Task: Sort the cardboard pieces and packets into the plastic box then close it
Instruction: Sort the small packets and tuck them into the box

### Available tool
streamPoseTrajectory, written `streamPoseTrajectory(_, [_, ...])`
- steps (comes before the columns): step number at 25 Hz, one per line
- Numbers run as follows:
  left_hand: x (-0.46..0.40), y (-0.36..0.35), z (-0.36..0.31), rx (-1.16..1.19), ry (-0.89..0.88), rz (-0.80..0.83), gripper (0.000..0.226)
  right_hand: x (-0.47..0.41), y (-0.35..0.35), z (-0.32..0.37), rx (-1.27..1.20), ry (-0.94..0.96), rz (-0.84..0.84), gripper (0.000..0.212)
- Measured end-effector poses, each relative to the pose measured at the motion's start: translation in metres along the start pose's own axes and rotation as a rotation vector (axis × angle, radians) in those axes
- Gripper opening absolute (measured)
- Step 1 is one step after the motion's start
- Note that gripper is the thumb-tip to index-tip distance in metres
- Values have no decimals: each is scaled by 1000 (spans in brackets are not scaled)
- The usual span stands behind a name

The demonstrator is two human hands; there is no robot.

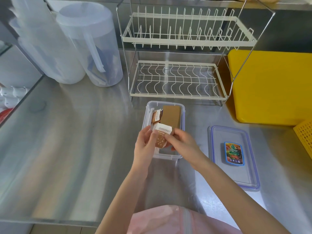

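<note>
A clear plastic box (183, 115) stands open on the steel counter, just in front of me. A brown cardboard piece (171, 117) leans upright inside it, with a brown-and-white packet (156, 116) to its left. Both hands hold a white and brown carton packet (162, 136) over the box's near end. My left hand (145, 146) grips its left side and my right hand (183, 141) pinches its right side. The box's clear lid (234, 157), with a colourful label, lies flat on the counter to the right.
A white two-tier wire dish rack (177, 53) stands behind the box. Two translucent plastic jugs (91, 44) sit at the back left. A yellow tub (270, 85) and a yellow mesh basket (304, 134) are at the right. The counter's front edge runs near my body.
</note>
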State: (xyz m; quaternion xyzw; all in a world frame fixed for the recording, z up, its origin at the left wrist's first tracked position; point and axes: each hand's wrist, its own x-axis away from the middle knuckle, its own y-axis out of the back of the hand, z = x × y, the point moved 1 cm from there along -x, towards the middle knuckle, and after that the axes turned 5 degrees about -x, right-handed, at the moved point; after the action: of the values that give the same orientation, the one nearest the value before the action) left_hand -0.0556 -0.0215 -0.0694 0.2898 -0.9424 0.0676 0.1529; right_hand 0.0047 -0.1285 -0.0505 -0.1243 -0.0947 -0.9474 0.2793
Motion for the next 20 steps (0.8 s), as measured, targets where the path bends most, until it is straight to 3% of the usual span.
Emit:
streamPoseTrajectory(2, [-4, 11, -3, 193, 128, 215, 23, -3, -3, 4, 80, 31, 115, 10])
streamPoseTrajectory(4, [-6, 19, -7, 335, 155, 313, 25, -7, -6, 6, 94, 40, 121, 13])
streamPoseTrajectory(7, [-15, 32, -11, 420, 140, 127, 20, -12, -5, 3, 216, -6, -1, 24])
streamPoseTrajectory(10, [-20, 46, -8, 480, 173, -25, 19, -17, -10, -8, 868, -2, -9, 28])
streamPoseTrajectory(12, [-19, 48, -1, 396, 208, -90, 23, -20, -18, -13, 1067, 27, -60, 28])
streamPoseTrajectory(20, [-16, 44, 20, 358, 275, -82, 22, -35, -29, -30, 964, 30, -183, 23])
